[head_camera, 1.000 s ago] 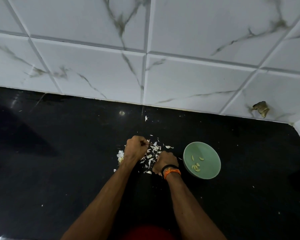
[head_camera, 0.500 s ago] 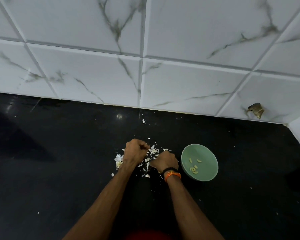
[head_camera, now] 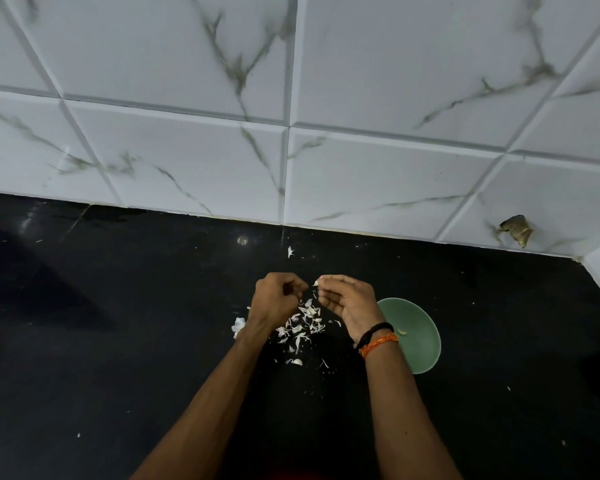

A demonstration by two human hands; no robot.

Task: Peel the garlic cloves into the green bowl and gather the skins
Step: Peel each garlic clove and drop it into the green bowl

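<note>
From the head camera, looking down at a black countertop (head_camera: 118, 341) backed by white marble-veined tiles (head_camera: 187, 161), both hands are lifted a little above the surface, close together. The right hand (head_camera: 349, 301) is turned palm-inward with its fingers curled, and its fingertips pinch a small pale garlic clove (head_camera: 316, 283) at the top. The left hand (head_camera: 276, 299) is balled up just beside it, knuckles toward the camera, fingertips almost meeting the right hand's at the clove; whether it grips a bit of skin I cannot tell, it is too small.

Directly beneath the gap between the hands lies a loose scatter of white skins (head_camera: 303, 323), with a clump of them (head_camera: 238, 327) at the left wrist and one stray flake (head_camera: 290, 251) farther back near the wall. The green bowl (head_camera: 420, 334) sits to the right, partly hidden behind the right wrist, which wears black and orange bands (head_camera: 378, 337). One peeled clove (head_camera: 401, 331) shows inside the bowl.
</note>
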